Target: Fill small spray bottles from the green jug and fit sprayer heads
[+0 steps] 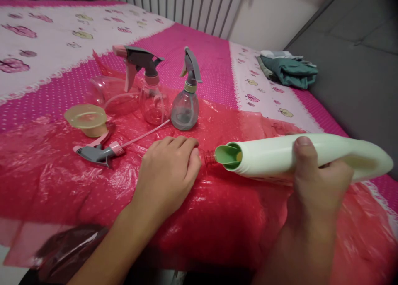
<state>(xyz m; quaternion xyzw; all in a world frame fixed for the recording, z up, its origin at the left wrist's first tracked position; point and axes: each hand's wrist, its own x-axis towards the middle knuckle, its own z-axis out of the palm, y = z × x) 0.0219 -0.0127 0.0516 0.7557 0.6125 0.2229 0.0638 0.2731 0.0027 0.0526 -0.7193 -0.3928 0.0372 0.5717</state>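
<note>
My left hand (169, 173) is closed around a clear bottle, mostly hidden under the fingers; its threaded neck (209, 157) points right. My right hand (320, 173) grips the handle of a large pale green jug (267, 154), tipped onto its side. The jug's green spout (226, 154) meets the bottle's open neck. Whether liquid is flowing I cannot tell. Left of my left hand lies a loose grey and pink spray head (98, 152) with a thin tube. Two spray bottles, one with a pink collar (154, 105) and one with a yellow collar (185, 109), stand behind it.
Red plastic sheeting (224, 218) covers the front of a pink patterned bedspread (202, 69). A yellow translucent cup (87, 118) sits at left, near another clear bottle (116, 96) lying down. Folded clothes (289, 69) rest by the grey headboard (357, 53).
</note>
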